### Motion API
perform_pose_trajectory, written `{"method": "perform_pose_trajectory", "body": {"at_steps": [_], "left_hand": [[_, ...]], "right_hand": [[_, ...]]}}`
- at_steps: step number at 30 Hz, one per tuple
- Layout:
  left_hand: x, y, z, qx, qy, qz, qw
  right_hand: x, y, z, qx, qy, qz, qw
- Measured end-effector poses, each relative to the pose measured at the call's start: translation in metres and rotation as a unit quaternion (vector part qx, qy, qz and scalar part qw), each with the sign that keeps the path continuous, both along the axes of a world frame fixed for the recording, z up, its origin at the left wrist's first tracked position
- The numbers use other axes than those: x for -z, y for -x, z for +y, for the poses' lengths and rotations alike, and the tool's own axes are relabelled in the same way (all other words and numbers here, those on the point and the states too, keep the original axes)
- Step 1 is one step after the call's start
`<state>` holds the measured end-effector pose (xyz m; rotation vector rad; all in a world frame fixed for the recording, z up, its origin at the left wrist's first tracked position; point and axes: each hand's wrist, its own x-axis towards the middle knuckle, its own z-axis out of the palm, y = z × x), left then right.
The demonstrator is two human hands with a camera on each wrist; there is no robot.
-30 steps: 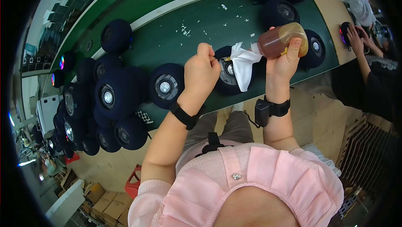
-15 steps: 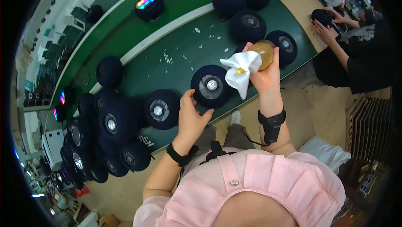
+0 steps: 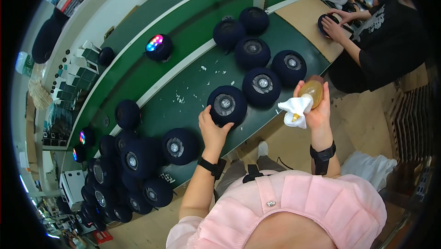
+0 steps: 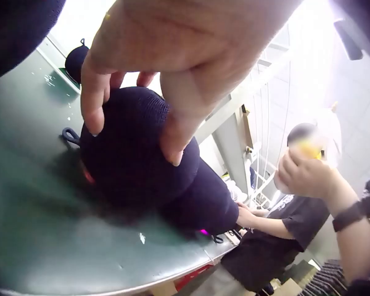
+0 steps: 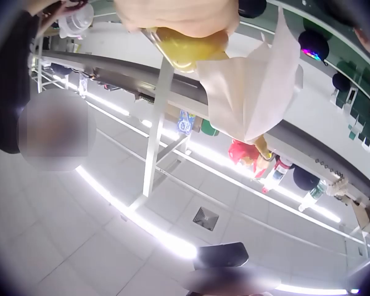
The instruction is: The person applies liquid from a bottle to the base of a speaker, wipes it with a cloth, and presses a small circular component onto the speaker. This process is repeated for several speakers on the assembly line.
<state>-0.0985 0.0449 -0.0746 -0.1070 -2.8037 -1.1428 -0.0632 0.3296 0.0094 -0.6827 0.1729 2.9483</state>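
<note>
Green table [image 3: 158, 106]: the dark round unit [image 3: 227, 105] lies on it, near the front edge. Left hand [image 3: 212, 132]: now grips that unit, thumb and fingers spread around its side. Right hand [image 3: 319, 115]: curled around the amber bottle [image 3: 313, 91], farther from the unit than before. White cloth [image 3: 299, 105]: around the yellow tip [image 3: 295, 117].

"What was hidden at the bottle [image 3: 312, 92]?"
"Its neck, behind the white cloth [image 3: 298, 106]. The left wrist view blurred the bottle itself."
"And left of the bottle?"
"Marks on the dark round unit [image 3: 227, 105] were too small to read."
"Beyond the bottle?"
"The head view's edge cut off part of the other person's [image 3: 390, 42] head."
</note>
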Motion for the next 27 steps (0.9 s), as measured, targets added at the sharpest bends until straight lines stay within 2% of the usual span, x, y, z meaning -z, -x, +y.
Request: {"method": "perform_pose_trajectory", "body": {"at_steps": [4,10,13,15,17,19,21,23,24,26,27], "left_hand": [[0.002,0.021,0.016,-0.018,-0.052,-0.01,0.998],[0.013,0.059,0.034,-0.024,-0.085,0.004,0.996],[0.012,0.084,0.05,-0.022,-0.093,0.01,0.995],[0.01,0.097,0.06,-0.008,-0.078,0.008,0.997],[0.017,0.111,0.067,-0.006,-0.064,0.03,0.997],[0.018,0.124,0.078,0.015,-0.063,0.036,0.997],[0.026,0.139,0.077,0.019,-0.033,0.056,0.998],[0.017,0.149,0.065,0.081,-0.024,0.015,0.996],[0.021,0.162,0.053,0.087,-0.075,0.002,0.993],[-0.005,0.183,0.038,-0.074,-0.291,-0.109,0.948],[-0.012,0.201,0.023,-0.154,-0.38,-0.155,0.899]], "right_hand": [[0.04,-0.005,0.022,0.028,-0.028,-0.069,0.997],[0.095,0.005,0.058,0.057,-0.057,-0.081,0.994],[0.104,0.016,0.071,0.067,-0.077,-0.087,0.991],[0.11,0.021,0.077,0.065,-0.034,-0.072,0.995],[0.112,0.026,0.077,0.067,-0.043,-0.061,0.995],[0.105,0.029,0.075,0.048,0.05,-0.045,0.997],[0.103,0.03,0.074,0.036,0.066,-0.049,0.996],[0.101,0.028,0.074,-0.004,0.05,-0.025,0.998],[0.097,0.026,0.076,-0.006,0.063,-0.031,0.997],[0.097,0.023,0.084,0.003,0.068,-0.041,0.997],[0.097,0.022,0.088,0.013,0.062,-0.046,0.997]]}}
